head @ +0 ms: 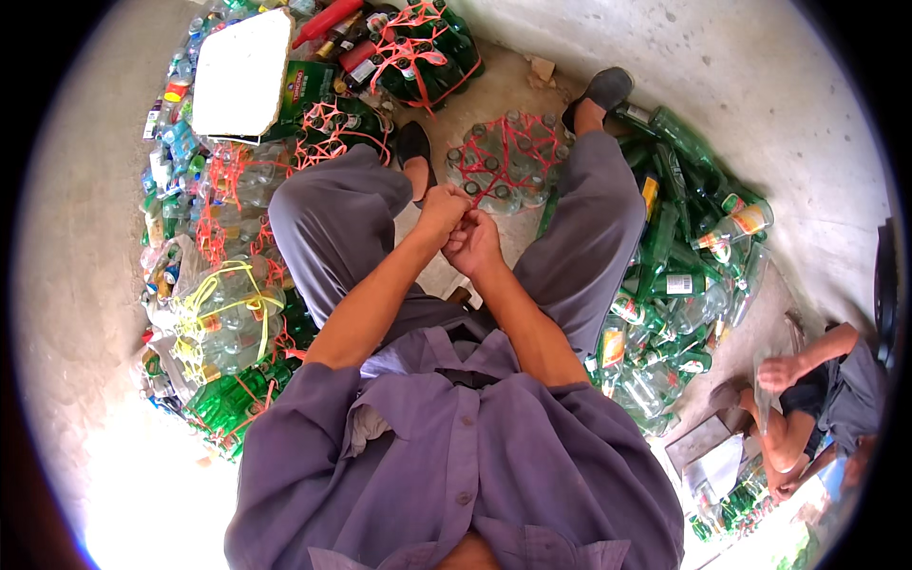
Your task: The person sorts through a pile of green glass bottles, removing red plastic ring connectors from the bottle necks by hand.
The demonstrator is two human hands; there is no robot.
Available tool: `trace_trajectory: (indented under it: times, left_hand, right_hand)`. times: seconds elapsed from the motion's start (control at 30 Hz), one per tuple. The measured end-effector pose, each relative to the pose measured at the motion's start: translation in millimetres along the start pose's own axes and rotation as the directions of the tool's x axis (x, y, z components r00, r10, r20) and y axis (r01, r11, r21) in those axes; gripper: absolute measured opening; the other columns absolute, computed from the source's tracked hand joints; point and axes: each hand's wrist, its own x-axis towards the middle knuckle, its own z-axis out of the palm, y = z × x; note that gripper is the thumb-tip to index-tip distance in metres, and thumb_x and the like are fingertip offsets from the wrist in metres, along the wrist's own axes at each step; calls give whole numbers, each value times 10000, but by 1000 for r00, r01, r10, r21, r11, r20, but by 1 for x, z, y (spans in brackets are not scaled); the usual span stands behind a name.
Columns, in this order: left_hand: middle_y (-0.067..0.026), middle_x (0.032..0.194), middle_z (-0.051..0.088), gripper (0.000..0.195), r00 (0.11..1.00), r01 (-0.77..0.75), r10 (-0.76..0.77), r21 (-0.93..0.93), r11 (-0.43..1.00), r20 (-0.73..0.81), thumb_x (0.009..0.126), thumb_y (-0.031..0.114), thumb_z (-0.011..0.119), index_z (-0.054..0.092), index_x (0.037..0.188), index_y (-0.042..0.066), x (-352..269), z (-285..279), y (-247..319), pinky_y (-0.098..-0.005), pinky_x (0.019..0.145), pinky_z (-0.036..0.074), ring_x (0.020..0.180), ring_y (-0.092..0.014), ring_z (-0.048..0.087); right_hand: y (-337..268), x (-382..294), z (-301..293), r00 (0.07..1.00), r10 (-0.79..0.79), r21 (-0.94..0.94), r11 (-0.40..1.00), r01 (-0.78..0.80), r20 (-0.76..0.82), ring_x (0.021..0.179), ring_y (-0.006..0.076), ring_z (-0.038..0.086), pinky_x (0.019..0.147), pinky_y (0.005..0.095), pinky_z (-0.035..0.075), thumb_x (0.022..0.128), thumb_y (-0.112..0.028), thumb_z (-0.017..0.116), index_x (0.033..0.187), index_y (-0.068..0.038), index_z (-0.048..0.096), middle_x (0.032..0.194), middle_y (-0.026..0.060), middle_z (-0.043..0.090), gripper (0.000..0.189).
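Observation:
My left hand (447, 210) and my right hand (473, 241) meet between my knees, with their fingertips pinched together around red plastic twine (479, 197). The twine runs on to a bundle of clear glass bottles (507, 160) that stands upright on the floor between my feet. It crosses around the bottle necks in a web. My hands are at the near edge of that bundle. The exact form of the twine between my fingers is hidden.
Loose green and clear bottles (670, 271) lie heaped on the right. Tied green bottles (427, 60) stand ahead, near a white board (242, 75). Stacked bundles with yellow twine (235, 313) line the left. Another person (819, 399) sits at the lower right, holding a clear bottle.

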Motion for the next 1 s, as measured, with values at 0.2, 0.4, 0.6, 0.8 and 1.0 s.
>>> trace_trajectory:
  times: [0.2,0.4,0.6,0.8,1.0]
  left_hand:
    - [-72,704,610,137,985,-162,164,53,985,-48,758,-2,645,626,893,15,14,2,-22,-288,500,470,553,-163,571]
    - [-92,772,677,156,979,-170,190,218,961,-76,733,-9,662,644,888,6,2,2,-20,-309,606,514,667,-175,648]
    - [-159,875,726,236,956,-188,267,448,874,-120,718,130,687,688,918,3,10,-4,-36,-388,748,531,853,-303,705]
    - [-113,853,679,228,932,-247,317,331,911,-175,720,58,690,643,921,-37,17,-6,-39,-317,716,494,788,-194,641]
    - [-94,871,637,276,907,-334,353,121,935,-229,759,78,692,623,1002,-33,0,-13,2,-307,720,472,780,-182,596]
  right_hand:
    - [7,0,0,956,-148,-232,969,89,-253,545,94,451,459,215,363,872,-239,501,805,-128,539,682,-18,514,135]
    - [4,-5,2,884,-331,-363,909,204,-330,550,89,456,453,210,350,904,-304,549,829,-108,564,682,-13,520,210]
    - [6,-9,3,859,-446,-474,830,293,-251,526,74,446,433,203,332,913,-219,598,826,-86,599,689,-17,528,159]
    - [0,-10,-2,842,-418,-474,850,230,-341,525,71,446,430,203,342,910,-163,580,853,-87,608,701,-11,541,99]
    - [1,-14,-4,822,-383,-500,854,142,-422,525,74,451,430,207,347,904,-151,561,882,-87,591,738,4,562,74]
